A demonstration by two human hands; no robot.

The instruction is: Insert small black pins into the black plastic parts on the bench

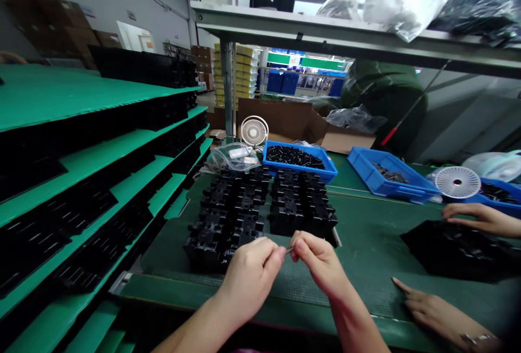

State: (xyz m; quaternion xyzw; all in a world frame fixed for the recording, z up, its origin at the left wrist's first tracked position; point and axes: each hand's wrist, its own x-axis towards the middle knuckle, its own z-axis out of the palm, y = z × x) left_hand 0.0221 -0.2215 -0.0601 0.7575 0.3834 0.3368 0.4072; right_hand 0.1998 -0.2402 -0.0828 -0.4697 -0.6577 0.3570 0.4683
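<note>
My left hand is closed, its thumb pressed against the curled fingers. My right hand pinches close beside it. A short, thin metal pin bridges the two sets of fingertips; its ends are hidden in the fingers. Whatever else lies inside the left fist cannot be seen. Just beyond my hands, black plastic housings stand in rows on the green work surface, one group at the left and another at the right.
Behind the housings sits a blue bin of small black parts; another blue bin holds thin metal pieces. A co-worker's hands are at the right beside a black housing. Green-sheeted stacks rise at the left. A shelf crosses overhead.
</note>
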